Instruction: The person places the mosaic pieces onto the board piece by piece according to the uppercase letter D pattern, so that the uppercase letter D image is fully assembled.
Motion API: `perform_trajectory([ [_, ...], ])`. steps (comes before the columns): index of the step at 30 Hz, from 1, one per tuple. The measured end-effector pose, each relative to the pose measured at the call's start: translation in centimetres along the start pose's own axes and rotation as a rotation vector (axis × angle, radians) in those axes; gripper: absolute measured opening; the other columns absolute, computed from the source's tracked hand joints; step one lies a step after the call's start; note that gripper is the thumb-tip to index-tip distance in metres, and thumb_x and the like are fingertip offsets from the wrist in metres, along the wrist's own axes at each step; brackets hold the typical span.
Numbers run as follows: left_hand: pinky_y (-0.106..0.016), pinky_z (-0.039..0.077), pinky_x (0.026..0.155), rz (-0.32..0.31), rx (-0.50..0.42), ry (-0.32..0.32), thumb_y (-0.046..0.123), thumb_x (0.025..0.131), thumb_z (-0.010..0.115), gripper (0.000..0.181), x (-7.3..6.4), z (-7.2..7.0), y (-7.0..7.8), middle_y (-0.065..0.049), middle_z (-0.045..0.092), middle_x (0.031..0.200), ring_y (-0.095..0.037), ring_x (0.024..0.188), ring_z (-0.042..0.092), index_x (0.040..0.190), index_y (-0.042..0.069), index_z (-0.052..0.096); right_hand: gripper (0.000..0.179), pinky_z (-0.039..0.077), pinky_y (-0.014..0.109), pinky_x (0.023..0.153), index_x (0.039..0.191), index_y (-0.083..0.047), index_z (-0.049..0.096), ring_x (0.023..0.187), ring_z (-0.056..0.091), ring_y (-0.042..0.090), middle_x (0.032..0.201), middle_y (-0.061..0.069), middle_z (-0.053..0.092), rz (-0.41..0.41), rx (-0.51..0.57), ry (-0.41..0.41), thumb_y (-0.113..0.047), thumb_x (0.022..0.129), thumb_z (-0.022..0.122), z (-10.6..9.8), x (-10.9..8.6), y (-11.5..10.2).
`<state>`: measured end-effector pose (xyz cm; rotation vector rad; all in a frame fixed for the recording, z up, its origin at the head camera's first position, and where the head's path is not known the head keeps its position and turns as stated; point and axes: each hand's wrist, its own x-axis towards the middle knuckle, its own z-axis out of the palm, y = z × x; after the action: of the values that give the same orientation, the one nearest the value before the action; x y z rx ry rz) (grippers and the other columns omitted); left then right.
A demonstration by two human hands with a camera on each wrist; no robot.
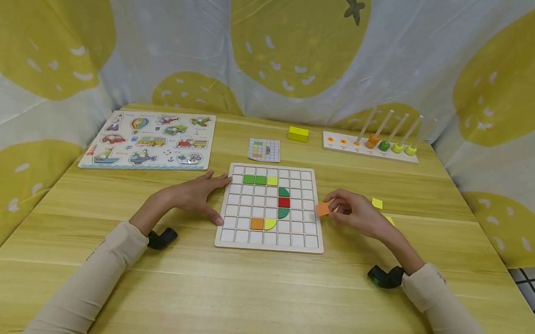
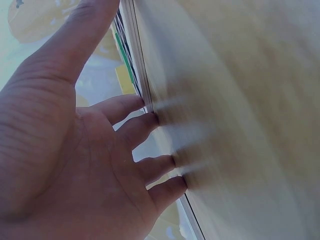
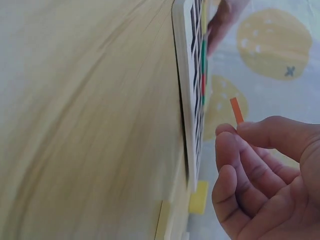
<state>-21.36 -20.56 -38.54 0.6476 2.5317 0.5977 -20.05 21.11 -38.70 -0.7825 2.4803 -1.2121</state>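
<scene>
A white wooden grid board (image 1: pixel 241 243) lies flat at the middle of the table. On it sit two green squares (image 1: pixel 254 179), a yellow square (image 1: pixel 272 181), two green quarter-rounds (image 1: pixel 283 213), a red square (image 1: pixel 284 202), an orange square (image 1: pixel 257 223) and a yellow quarter-round (image 1: pixel 270 224). My left hand (image 1: pixel 195 195) rests at the board's left edge, thumb and fingers spread and touching it. Between right thumb and fingertips I pinch an orange square tile (image 1: pixel 322 209); the right hand (image 1: pixel 353 212) is just beyond the board's right edge. In the right wrist view the tile (image 3: pixel 236 109) appears edge-on.
Two yellow tiles (image 1: pixel 377 203) lie by my right wrist, one partly hidden. Behind the board are a printed grid card (image 1: pixel 264 150) and a yellow block (image 1: pixel 298 134). A vehicle picture puzzle (image 1: pixel 157 141) lies back left; a peg stand with beads (image 1: pixel 370 148) stands back right.
</scene>
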Motion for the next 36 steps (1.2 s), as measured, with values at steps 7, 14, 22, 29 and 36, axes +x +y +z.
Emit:
perform_trajectory([
  [7,-0.066,0.011,0.11,0.001,-0.003,0.001,0.055,0.07,0.079,0.114,0.1,0.0,-0.1,-0.014,0.009,0.16,-0.046,0.144,-0.007,0.154,0.01,0.018,0.026,0.05,0.025,0.066,0.114,-0.003,0.059,0.073,0.062,0.018,0.092,0.008,0.067,-0.027,-0.007,-0.052,-0.004,0.089,0.065,1.5,2.0,-1.7],
  [14,-0.066,0.01,0.109,0.005,-0.007,0.002,0.055,0.07,0.079,0.113,0.0,0.0,-0.1,-0.014,0.008,0.16,-0.046,0.144,-0.007,0.154,0.01,0.018,0.025,0.053,0.027,0.068,0.113,-0.002,0.059,0.072,0.064,0.02,0.091,0.011,0.066,-0.046,0.035,-0.115,-0.004,0.089,0.067,3.0,3.7,-3.1],
  [22,-0.067,0.01,0.109,0.009,-0.001,0.0,0.054,0.07,0.079,0.113,0.1,0.0,-0.2,-0.014,0.007,0.16,-0.046,0.143,-0.008,0.154,0.011,0.018,0.023,0.045,0.024,0.063,0.108,-0.006,0.06,0.068,0.056,0.014,0.086,0.002,0.065,-0.119,-0.026,-0.125,-0.008,0.088,0.07,4.2,4.8,-4.2],
  [29,-0.067,0.01,0.109,0.008,-0.002,0.001,0.054,0.07,0.079,0.113,0.1,0.0,-0.1,-0.014,0.007,0.16,-0.046,0.143,-0.008,0.154,0.011,0.018,0.022,0.045,0.023,0.062,0.105,-0.008,0.061,0.069,0.055,0.014,0.082,-0.001,0.061,-0.159,-0.037,-0.137,-0.013,0.086,0.072,5.2,5.5,-4.8],
  [36,-0.067,0.009,0.109,0.004,-0.019,-0.002,0.054,0.07,0.08,0.113,0.1,0.1,-0.2,-0.014,0.008,0.16,-0.045,0.144,-0.008,0.154,0.011,0.018,0.02,0.043,0.023,0.059,0.104,-0.006,0.061,0.063,0.052,0.012,0.077,0.0,0.062,-0.184,-0.026,-0.151,-0.013,0.087,0.071,6.3,6.1,-5.5],
])
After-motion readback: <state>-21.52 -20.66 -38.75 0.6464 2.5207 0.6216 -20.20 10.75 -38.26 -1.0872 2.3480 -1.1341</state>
